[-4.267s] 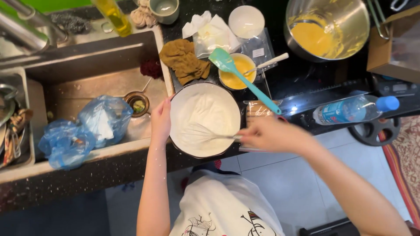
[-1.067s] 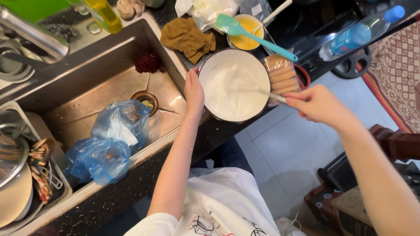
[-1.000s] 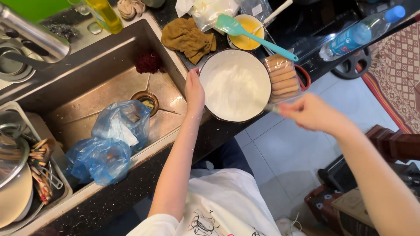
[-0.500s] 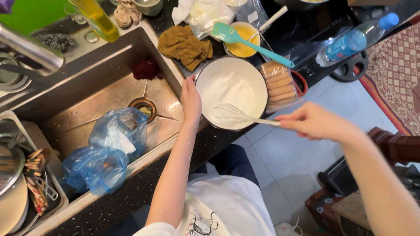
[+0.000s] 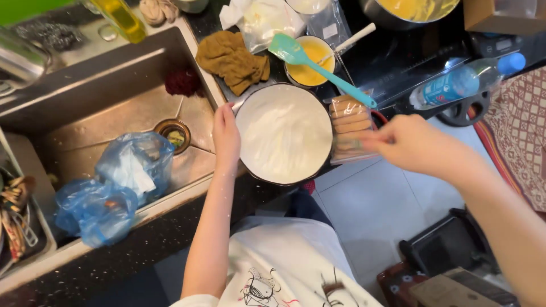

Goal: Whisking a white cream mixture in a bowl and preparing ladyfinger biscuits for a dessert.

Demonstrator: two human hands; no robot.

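1. Since the earlier frame, right hand is pulling rightward, off the bowl; its fingers are curled, contents blurred.
2. Left hand is gripping the rim of the cream-filled bowl, beside the sink.

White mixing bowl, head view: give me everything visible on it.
The white mixing bowl is round, with a thin dark rim, and filled nearly to the brim with a smooth white cream showing faint swirl marks. It sits upright on the dark counter, right beside the steel sink. The left hand rests against its left rim. A pack of finger biscuits lies at its right edge. The material cannot be told.
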